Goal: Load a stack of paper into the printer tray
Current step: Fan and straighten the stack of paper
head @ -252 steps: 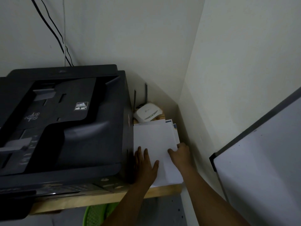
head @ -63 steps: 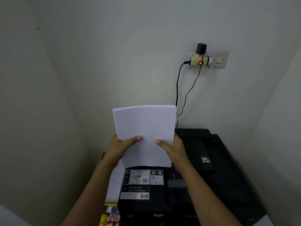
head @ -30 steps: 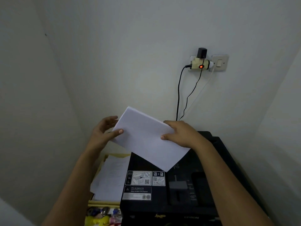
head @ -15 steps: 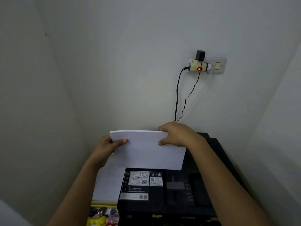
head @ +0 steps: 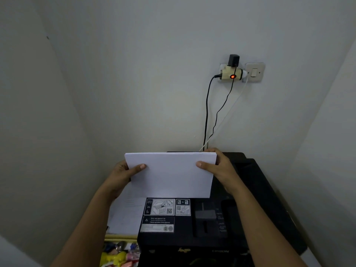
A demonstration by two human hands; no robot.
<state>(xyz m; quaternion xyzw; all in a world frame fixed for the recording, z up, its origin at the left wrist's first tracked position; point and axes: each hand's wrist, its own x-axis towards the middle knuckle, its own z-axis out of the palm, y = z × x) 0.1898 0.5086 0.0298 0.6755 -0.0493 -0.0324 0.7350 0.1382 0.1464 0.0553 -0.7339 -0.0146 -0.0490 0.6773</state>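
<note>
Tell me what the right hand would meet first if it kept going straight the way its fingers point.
The right hand points leftward across the paper stack it grips, so probably the left hand on the opposite edge; depth is unclear.

Single head-worn view, wide-angle, from above and in front of printer (head: 202, 224), close; faces forward and down toward corner wall behind printer, wall socket (head: 231, 74) high above it.

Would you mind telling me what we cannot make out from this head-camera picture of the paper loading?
- Printer tray slot: hidden behind the paper stack, held by the left hand and right hand.
- Small text on the printer label: too small to read.
- Colourful items beside the printer: cut off by the bottom edge, blurred.
- Where the cables end: hidden behind the stack.
</note>
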